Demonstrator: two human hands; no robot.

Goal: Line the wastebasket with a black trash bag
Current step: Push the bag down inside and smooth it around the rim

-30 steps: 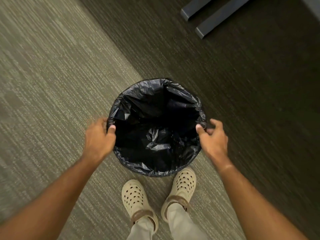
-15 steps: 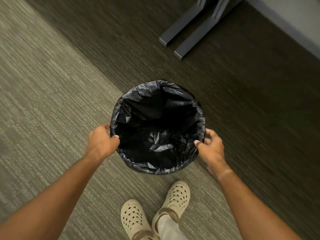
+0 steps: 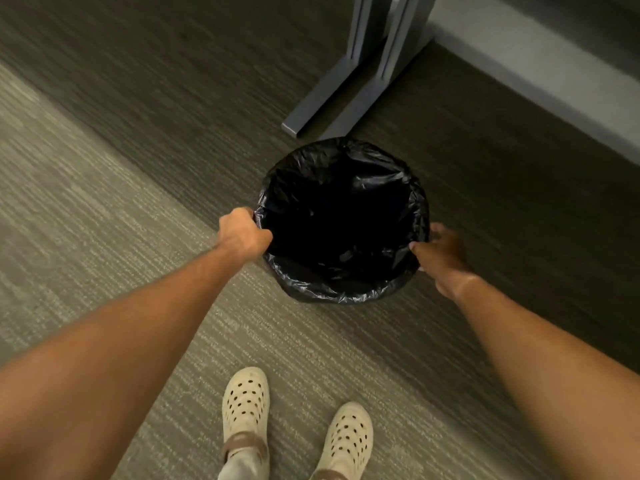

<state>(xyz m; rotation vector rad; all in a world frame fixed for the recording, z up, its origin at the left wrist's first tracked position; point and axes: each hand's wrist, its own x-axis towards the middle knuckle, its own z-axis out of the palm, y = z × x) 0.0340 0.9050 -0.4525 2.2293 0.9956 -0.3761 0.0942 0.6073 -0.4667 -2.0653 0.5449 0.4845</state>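
A round wastebasket stands on the carpet, fully covered by a crinkled black trash bag (image 3: 341, 289) whose edge is folded over the rim all around. The basket's own walls are hidden under the plastic. My left hand (image 3: 242, 233) is closed on the bag-covered rim at its left side, thumb inside. My right hand (image 3: 445, 254) grips the rim at its right side, thumb on the inner edge and fingers outside. The inside of the bag is dark and looks empty.
Two grey metal desk legs (image 3: 332, 98) rest on the dark carpet just behind the basket. A pale wall base (image 3: 554, 81) runs along the upper right. My feet in cream perforated clogs (image 3: 246, 407) stand on lighter carpet (image 3: 86, 202) near the bottom.
The basket, held by both hands, has shifted away from my feet and toward the desk legs. My feet have stepped, and more of the desk legs and wall shows.
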